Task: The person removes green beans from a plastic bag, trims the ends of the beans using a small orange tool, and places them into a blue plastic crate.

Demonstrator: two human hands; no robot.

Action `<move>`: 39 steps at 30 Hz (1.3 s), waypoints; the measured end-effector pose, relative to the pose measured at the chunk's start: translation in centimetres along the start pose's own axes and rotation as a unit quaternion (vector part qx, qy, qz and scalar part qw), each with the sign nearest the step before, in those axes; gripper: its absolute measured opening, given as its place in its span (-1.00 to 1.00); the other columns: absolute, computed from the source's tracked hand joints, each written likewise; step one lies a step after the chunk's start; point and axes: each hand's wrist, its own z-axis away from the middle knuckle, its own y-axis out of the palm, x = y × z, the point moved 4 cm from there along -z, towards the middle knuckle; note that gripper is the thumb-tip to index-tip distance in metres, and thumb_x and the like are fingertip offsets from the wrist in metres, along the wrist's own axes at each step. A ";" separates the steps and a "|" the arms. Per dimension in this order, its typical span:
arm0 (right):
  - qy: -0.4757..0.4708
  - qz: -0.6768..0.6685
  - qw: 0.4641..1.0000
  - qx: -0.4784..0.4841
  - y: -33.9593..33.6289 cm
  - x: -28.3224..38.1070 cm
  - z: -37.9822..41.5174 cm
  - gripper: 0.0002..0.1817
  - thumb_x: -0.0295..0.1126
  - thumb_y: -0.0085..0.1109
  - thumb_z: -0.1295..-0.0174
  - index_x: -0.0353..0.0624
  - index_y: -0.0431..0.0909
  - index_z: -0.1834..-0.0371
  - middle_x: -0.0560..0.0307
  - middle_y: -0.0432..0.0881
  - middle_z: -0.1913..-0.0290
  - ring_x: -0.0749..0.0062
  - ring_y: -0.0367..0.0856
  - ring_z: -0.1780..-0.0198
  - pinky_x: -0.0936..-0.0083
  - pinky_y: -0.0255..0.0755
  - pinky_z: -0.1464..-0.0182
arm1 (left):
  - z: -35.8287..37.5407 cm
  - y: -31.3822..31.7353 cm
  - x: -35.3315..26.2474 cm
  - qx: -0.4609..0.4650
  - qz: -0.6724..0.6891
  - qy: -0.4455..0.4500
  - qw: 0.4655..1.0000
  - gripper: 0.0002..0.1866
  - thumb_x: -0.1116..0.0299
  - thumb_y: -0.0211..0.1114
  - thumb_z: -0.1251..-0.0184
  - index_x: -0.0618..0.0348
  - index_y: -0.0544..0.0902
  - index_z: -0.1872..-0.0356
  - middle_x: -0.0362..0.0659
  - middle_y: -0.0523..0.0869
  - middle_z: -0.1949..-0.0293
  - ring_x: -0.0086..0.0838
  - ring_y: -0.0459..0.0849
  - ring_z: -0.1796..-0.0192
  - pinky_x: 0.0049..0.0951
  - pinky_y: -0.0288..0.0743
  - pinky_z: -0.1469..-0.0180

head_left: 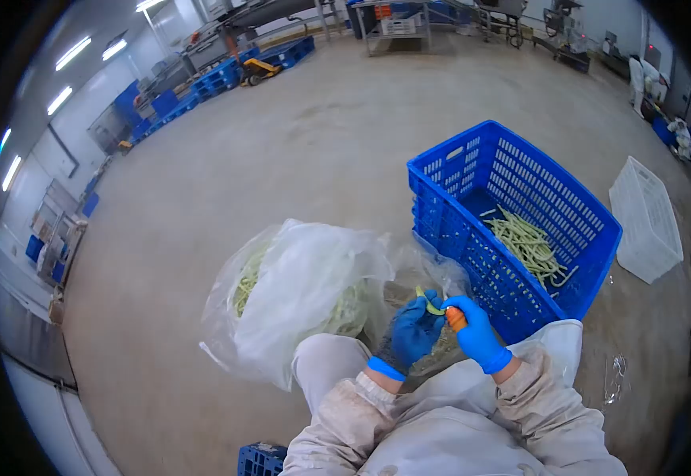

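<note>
My left hand (415, 332), in a blue glove, is closed around a green bean (434, 308) that sticks out past the fingertips. Close beside it, my gloved right hand (480, 337) grips what looks like a small orange-handled knife (456, 319); its blade barely shows at the bean. To the left of my legs sits a large clear plastic bag (313, 262) filled with green beans (248, 285). On the right stands a blue slatted crate (488, 262), with a loose pile of long green beans (528, 244) on its bottom.
A white crate (645, 222) stands right of the blue one. Crumpled clear plastic (615, 379) lies on the floor by my right leg. A dark blue crate (261, 460) shows at the bottom edge. Blue pallets (218, 79), a yellow pallet jack (259, 70) and a person (645, 83) are farther off.
</note>
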 end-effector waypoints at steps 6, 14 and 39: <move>-0.214 0.241 0.947 -0.005 -0.9 1.9 0.2 -0.86 -0.56 0.06 -0.17 -0.19 0.50 0.21 0.02 0.51 0.30 0.13 0.51 0.24 0.42 0.38 0.17 | 0.1 0.6 -1.7 -0.008 -0.186 -0.007 0.983 -0.68 0.24 0.11 -0.38 0.14 0.52 -0.06 -0.17 0.62 0.04 -0.41 0.58 -0.04 -0.30 0.50 -0.08; -0.147 0.134 0.964 -0.179 -5.5 0.5 -2.3 -0.82 -0.60 0.07 -0.10 -0.20 0.50 0.21 0.02 0.52 0.28 0.15 0.51 0.22 0.41 0.40 0.13 | 1.6 -1.3 -1.9 0.022 -0.275 -0.105 0.955 -0.66 0.25 0.12 -0.37 0.22 0.51 -0.06 -0.16 0.62 0.06 -0.38 0.60 0.01 -0.23 0.52 -0.06; -0.071 0.241 0.968 0.005 -8.7 3.3 -7.1 -0.61 -0.42 0.17 -0.14 -0.25 0.46 -0.05 -0.15 0.52 -0.01 0.03 0.50 -0.05 0.30 0.35 -0.11 | 6.9 -4.6 -20.2 -0.145 -0.767 0.143 0.609 -0.70 0.23 0.17 -0.29 0.21 0.61 0.09 -0.01 0.68 0.29 -0.20 0.64 0.21 -0.33 0.48 0.06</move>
